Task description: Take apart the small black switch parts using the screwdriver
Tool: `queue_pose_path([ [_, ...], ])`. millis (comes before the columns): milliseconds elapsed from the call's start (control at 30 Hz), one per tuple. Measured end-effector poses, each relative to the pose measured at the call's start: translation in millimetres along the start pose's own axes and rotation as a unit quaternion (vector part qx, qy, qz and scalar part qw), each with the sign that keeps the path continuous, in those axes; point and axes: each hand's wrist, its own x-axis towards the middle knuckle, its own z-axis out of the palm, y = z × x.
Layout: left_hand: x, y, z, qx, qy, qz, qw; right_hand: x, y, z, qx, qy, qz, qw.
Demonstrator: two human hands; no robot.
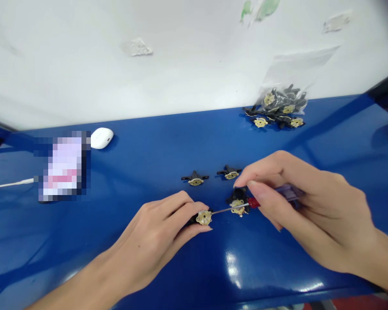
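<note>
My left hand (161,228) is closed around a small black part with a round brass-coloured plate (204,218), which faces up and toward the right. In my right hand (313,211) is a screwdriver (254,203) with a red and purplish see-through handle. Its thin metal shaft points left, and the tip is at the right edge of the brass plate; whether it touches I cannot tell. Below the shaft lies another black part with a brass plate (238,207). Two similar parts, one black part (195,178) and a second black part (230,172), rest just behind my hands.
A clear plastic bag (283,97) of similar parts leans on the white wall, with several loose parts (261,122) before it. On the left of the blue table (142,150) lie a blurred-out phone (64,165), a white cable (11,184) and a white earbud case (102,137).
</note>
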Motion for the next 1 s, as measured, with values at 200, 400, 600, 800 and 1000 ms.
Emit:
queue_pose_path([
  [200, 0.3, 0.3, -0.1, -0.002, 0.002, 0.002, 1.000, 1.0, -3.7, -3.5, 0.027, -0.007, -0.008, 1.000],
  [400, 0.2, 0.1, -0.5, -0.001, -0.002, -0.003, 1.000, -3.5, -1.0, -1.2, 0.023, 0.020, 0.033, 0.999],
  [600, 1.0, 1.5, -1.0, 0.001, 0.001, 0.000, 1.000, -0.6, -0.5, -3.9, 0.006, -0.006, 0.001, 1.000],
  [800, 2.0, 0.9, -0.7, 0.007, 0.005, 0.004, 1.000, -1.2, -3.2, -3.7, 0.016, 0.005, 0.003, 1.000],
  [1000, 0.2, 1.3, -2.1, 0.008, 0.003, 0.004, 1.000, -3.3, -1.8, -3.0, 0.012, -0.015, -0.009, 1.000],
])
